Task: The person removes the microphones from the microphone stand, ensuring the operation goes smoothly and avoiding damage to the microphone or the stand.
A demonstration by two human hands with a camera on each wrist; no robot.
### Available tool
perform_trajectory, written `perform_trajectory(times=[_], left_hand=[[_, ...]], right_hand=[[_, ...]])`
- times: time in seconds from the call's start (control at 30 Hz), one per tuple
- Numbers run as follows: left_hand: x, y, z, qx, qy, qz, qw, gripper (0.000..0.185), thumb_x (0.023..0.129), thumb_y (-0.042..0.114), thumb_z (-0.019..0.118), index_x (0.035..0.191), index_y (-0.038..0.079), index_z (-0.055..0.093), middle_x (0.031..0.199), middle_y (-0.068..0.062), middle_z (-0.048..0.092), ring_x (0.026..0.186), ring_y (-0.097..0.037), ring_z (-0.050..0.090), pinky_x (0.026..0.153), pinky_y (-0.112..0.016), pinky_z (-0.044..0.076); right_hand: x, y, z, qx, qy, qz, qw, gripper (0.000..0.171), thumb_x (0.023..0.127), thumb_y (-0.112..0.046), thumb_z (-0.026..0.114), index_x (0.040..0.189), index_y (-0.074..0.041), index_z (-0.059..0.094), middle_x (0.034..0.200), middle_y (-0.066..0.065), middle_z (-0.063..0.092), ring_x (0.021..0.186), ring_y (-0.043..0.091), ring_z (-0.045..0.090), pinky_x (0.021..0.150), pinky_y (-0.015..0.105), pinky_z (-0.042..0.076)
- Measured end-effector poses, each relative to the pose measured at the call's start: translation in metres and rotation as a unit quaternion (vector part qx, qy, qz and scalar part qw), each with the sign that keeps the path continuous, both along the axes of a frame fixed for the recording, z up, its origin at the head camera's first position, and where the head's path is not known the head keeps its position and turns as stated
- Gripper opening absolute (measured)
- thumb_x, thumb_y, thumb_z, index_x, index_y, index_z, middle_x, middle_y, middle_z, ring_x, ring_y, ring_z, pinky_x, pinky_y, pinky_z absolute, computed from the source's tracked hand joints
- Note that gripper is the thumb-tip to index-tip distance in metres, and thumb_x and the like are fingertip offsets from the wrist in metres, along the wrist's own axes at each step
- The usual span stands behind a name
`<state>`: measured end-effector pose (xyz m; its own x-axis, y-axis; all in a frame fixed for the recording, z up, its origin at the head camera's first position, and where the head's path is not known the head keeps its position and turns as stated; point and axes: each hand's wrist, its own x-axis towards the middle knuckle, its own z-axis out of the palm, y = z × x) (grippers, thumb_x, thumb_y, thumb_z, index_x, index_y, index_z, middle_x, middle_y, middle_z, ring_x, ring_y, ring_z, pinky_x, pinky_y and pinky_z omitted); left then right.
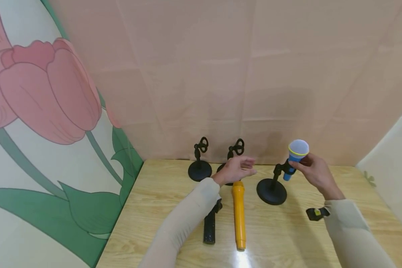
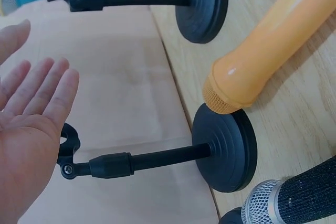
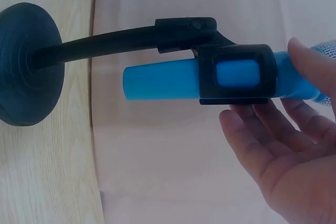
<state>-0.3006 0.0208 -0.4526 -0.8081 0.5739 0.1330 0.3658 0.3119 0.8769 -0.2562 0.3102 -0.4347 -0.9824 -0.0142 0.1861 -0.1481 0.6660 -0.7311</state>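
The blue microphone [image 1: 295, 156] sits clipped in the right-most of 3 stands [image 1: 272, 188] on the worktop [image 1: 281, 238]; our right hand [image 1: 316, 172] pinches its head. Our left hand [image 1: 236, 169] hovers with fingers released above the orange microphone [image 1: 238, 214], beside a black microphone [image 1: 210, 227].

Both arms in pale sleeves are reaching forward, the left hand [image 1: 236, 169] hovering with palm open and fingers [image 2: 50, 85] lying straight and relaxed, while the right hand [image 1: 316, 171] is lifting slightly, its thumb and fingers [image 3: 310, 66] pinching lightly together.
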Motion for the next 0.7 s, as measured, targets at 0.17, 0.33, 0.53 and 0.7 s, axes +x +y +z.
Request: perform_trajectory(times=[0.17, 0.33, 0.53, 0.7], left_hand=[[0.002, -0.001, -0.001, -0.009, 0.002, 0.007, 0.9999, 0.044, 0.092, 0.019, 0.074, 0.133, 0.007, 0.062, 0.126, -0.005, 0.066, 0.111, -0.014, 0.064, 0.089, -0.015, 0.049], [0.002, 0.001, -0.004, -0.011, -0.003, 0.006, 0.9999, 0.043, 0.092, 0.018, 0.074, 0.132, 0.006, 0.063, 0.125, -0.007, 0.067, 0.109, -0.013, 0.065, 0.088, -0.015, 0.049], [0.004, 0.005, -0.011, -0.031, 0.005, -0.001, 0.9995, 0.045, 0.092, 0.018, 0.075, 0.133, 0.005, 0.062, 0.126, -0.008, 0.067, 0.112, -0.015, 0.065, 0.094, -0.02, 0.05], [0.005, 0.011, -0.018, -0.043, 0.001, -0.004, 0.9991, 0.045, 0.091, 0.017, 0.075, 0.133, 0.006, 0.061, 0.129, -0.01, 0.065, 0.113, -0.016, 0.064, 0.093, -0.018, 0.049]], right_hand=[[0.0, -0.003, -0.002, -0.003, 0.005, 0.002, 1.0, 0.06, 0.099, -0.037, 0.064, 0.131, 0.012, 0.052, 0.12, 0.037, 0.06, 0.109, 0.053, 0.059, 0.085, 0.061, 0.051], [0.003, -0.012, -0.001, 0.001, 0.017, 0.015, 1.0, 0.055, 0.098, -0.033, 0.066, 0.126, 0.012, 0.056, 0.117, 0.036, 0.063, 0.107, 0.052, 0.061, 0.085, 0.061, 0.051], [0.006, -0.022, -0.003, -0.003, 0.028, 0.041, 0.999, 0.049, 0.097, -0.029, 0.068, 0.123, 0.012, 0.059, 0.113, 0.034, 0.065, 0.105, 0.051, 0.063, 0.084, 0.061, 0.051], [0.008, -0.028, -0.003, -0.012, 0.024, 0.058, 0.998, 0.049, 0.097, -0.028, 0.069, 0.125, 0.011, 0.058, 0.115, 0.034, 0.065, 0.104, 0.051, 0.063, 0.084, 0.063, 0.052]])
